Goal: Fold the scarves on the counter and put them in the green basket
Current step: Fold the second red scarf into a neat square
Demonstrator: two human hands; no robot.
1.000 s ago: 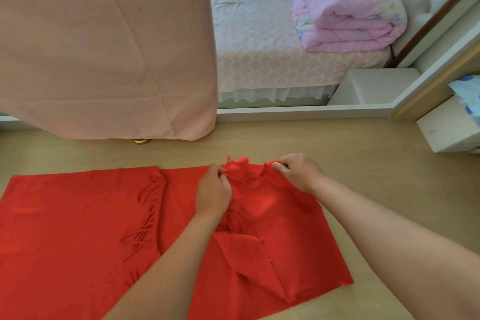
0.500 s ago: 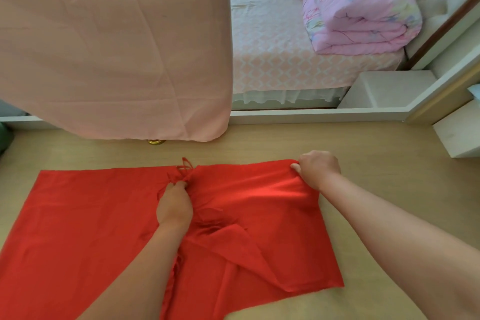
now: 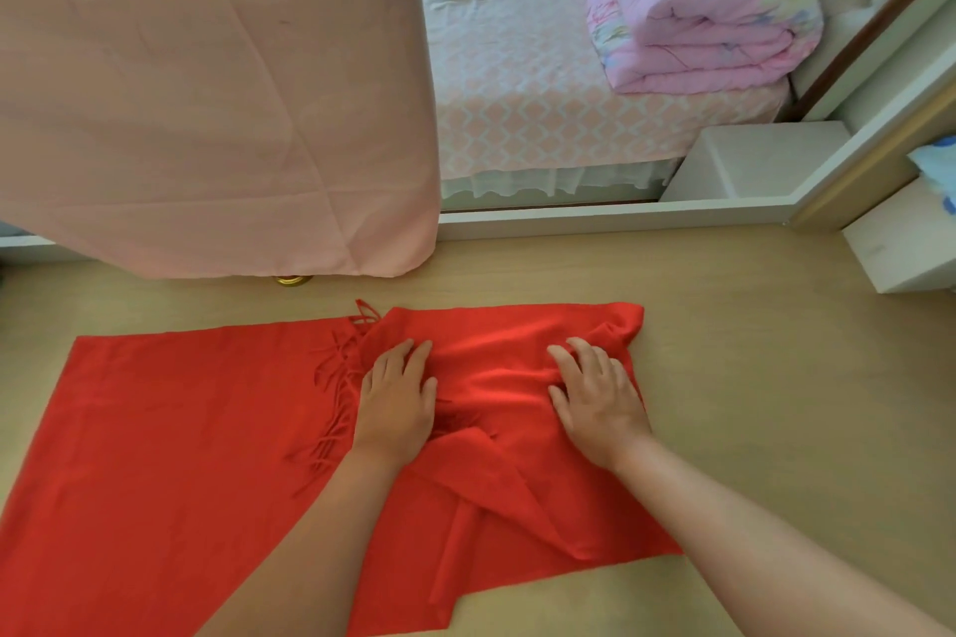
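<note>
Head view, the only camera.

The red scarf (image 3: 181,429) lies spread on the light wooden counter (image 3: 776,404), its left part flat in a single layer. The right end is folded over to the left, so the fringe (image 3: 331,378) lies on top near the middle of the cloth. The folded layer is not flat: ridges run between the hands, its far right corner is bunched, and a loose diagonal flap sits toward the near edge.

The left hand (image 3: 396,398) rests palm down on the folded layer just right of the fringe, fingers straight and close together, gripping nothing. The right hand (image 3: 595,393) also lies palm down on the folded layer, further right, fingers spread and only slightly bent. It presses the cloth rather than pinching it.

The green basket is not in view. No second scarf can be made out.

Beyond the counter's far edge a pink cloth (image 3: 207,93) hangs at left. A bed (image 3: 517,67) with a folded pink quilt (image 3: 708,5) is at far right.

Judgement: the first fold is laid and is being smoothed, so the task is at an early stage.

The next move likely calls for sweeping both palms outward to flatten the ridges. The near flap should be squared up before a second fold. The fringe may snag or trail out.
</note>
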